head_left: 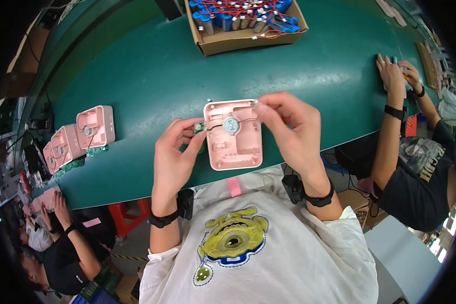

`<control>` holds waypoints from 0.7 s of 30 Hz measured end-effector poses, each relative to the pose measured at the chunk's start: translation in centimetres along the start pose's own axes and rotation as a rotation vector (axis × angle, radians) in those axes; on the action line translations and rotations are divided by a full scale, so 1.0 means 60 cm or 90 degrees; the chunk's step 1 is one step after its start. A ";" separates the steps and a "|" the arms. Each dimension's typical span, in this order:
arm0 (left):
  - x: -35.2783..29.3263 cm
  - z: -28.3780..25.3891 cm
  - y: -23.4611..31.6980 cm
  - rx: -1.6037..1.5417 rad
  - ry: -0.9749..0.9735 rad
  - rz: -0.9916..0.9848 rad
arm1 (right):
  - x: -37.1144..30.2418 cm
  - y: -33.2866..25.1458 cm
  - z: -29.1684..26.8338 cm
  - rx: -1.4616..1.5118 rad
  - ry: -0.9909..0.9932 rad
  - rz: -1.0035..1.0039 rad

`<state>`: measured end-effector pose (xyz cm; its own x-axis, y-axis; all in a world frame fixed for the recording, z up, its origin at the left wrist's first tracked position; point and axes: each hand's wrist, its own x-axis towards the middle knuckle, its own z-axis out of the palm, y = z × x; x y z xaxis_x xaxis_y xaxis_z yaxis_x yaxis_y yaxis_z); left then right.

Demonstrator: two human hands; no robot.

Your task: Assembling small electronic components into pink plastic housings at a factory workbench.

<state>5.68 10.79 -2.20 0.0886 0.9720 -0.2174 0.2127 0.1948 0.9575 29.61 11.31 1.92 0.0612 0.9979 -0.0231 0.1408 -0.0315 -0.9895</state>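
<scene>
Here's the pink shell (222, 154), between left hand (173, 152) and right hand (296, 126)!
Left pinches the green circuit board (200, 126); right's at the far corner, grip unclear. Shell looks light, stiff: take its rim. Thin wires (247, 120) seem fragile; don't tug.

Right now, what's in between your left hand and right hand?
In the head view: an open pink case holding a round silver part, plus the small green board in the left hand.

1 red stool (118, 218), green table (152, 76)
</scene>
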 end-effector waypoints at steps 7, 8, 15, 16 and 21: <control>-0.012 0.021 -0.009 0.083 0.061 0.129 | 0.000 0.030 0.065 -0.350 -0.118 -0.193; -0.015 0.021 -0.009 0.097 0.068 0.151 | 0.000 0.029 0.070 -0.348 -0.127 -0.171; -0.029 0.025 -0.005 0.145 0.099 0.205 | -0.005 0.026 0.087 -0.353 -0.160 -0.136; -0.030 0.025 -0.002 0.162 0.100 0.216 | -0.006 0.026 0.088 -0.351 -0.157 -0.139; -0.034 0.021 -0.003 0.200 0.094 0.255 | -0.011 0.027 0.090 -0.355 -0.153 -0.154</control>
<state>6.66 8.60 -2.17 0.0888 0.9748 0.2046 0.4734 -0.2220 0.8524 24.43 10.88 -0.43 -0.2504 0.9635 0.0951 0.6185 0.2347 -0.7499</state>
